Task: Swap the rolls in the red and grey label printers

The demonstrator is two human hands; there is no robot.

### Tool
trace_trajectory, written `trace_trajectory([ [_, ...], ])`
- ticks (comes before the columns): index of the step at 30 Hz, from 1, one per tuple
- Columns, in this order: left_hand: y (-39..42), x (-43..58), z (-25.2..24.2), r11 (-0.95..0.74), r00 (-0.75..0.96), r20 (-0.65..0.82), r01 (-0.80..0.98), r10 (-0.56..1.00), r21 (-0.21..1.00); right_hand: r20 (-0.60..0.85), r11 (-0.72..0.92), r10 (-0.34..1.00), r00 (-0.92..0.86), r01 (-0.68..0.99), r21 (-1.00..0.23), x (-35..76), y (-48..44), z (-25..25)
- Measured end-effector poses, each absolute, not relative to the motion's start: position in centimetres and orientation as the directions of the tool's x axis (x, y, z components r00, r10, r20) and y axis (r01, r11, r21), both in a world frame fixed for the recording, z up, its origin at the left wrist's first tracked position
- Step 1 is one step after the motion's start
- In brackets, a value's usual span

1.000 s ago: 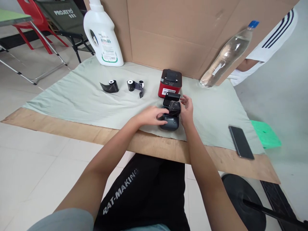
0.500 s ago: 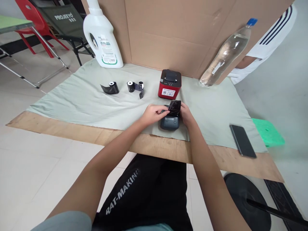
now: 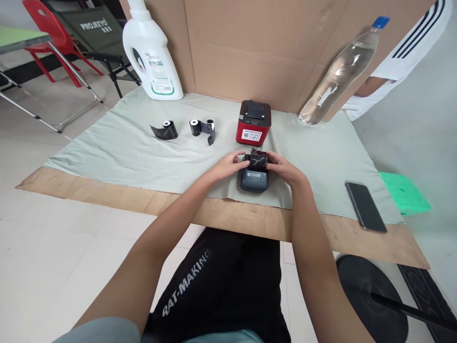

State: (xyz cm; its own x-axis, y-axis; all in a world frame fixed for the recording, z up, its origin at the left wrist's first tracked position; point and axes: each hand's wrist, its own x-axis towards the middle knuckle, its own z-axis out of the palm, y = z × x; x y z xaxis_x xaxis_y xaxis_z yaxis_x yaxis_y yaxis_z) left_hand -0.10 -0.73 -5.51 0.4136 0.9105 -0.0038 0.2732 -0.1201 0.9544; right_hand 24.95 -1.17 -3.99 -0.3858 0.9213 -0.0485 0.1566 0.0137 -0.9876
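Note:
A small dark label printer (image 3: 254, 182) sits near the front edge of the cloth. From its rear part a shiny black film roll (image 3: 257, 161) sticks up, its lower part hidden. My left hand (image 3: 231, 165) holds the printer's left rear side, with thumb and forefinger closed about its edge. On the other side, my right hand (image 3: 283, 167) has its thumb and fingers closed on the right edge of the black film roll. Right behind stands a larger red and black printer (image 3: 254, 125). Two black film rolls, one partly unwound (image 3: 166, 130) and one double-spooled (image 3: 202, 127), lie at the left.
A white detergent jug (image 3: 157, 62) and a tilted water bottle (image 3: 339, 74) stand before a cardboard panel (image 3: 250, 52). A phone (image 3: 366, 206) lies front right. A green stool (image 3: 405, 193) and a person's white sleeve (image 3: 410, 52) show beyond the table's right side.
The upright black film has come down lower into the small printer. My right hand has turned, bringing its thumb onto the near side of the film. The view has shifted slightly.

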Motion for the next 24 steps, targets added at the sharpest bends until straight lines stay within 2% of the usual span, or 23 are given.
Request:
trace_trajectory([
  [6,-0.5,0.0,-5.9,-0.137,0.457,0.016,0.234,0.889,0.963,-0.13,-0.076,0.946,-0.297,0.185,-0.98,24.7,-1.5,-4.5],
  [9,-0.9,0.3,-6.3,-0.193,0.388,0.06,0.314,0.92,0.929,-0.072,-0.068,0.997,-0.015,0.175,-0.982,23.4,-3.3,-5.6],
  [11,-1.2,0.5,-6.4,-0.243,0.328,0.104,0.418,0.939,0.875,-0.058,-0.106,0.965,0.254,0.181,-0.978,21.9,-5.3,-6.3],
  [12,-1.4,0.6,-6.3,-0.257,0.306,0.119,0.463,0.945,0.848,-0.06,-0.13,0.942,0.331,0.194,-0.972,20.9,-6.3,-6.4],
  [14,-1.6,0.8,-6.1,-0.262,0.293,0.119,0.517,0.949,0.815,0.008,-0.111,0.937,0.349,0.318,-0.942,18.7,-8.3,-6.5],
  [16,-1.8,0.8,-5.9,-0.262,0.305,0.105,0.536,0.947,0.802,0.091,-0.092,0.94,0.329,0.5,-0.861,16.7,-9.8,-6.2],
  [18,-1.9,0.8,-5.7,-0.26,0.317,0.09,0.549,0.944,0.795,0.155,-0.087,0.931,0.332,0.61,-0.787,15.3,-10.4,-6.0],
  [24,-2.0,0.6,-5.7,-0.268,0.362,0.067,0.538,0.93,0.799,0.277,-0.029,0.905,0.323,0.696,-0.718,16.0,-9.9,-5.8],
])
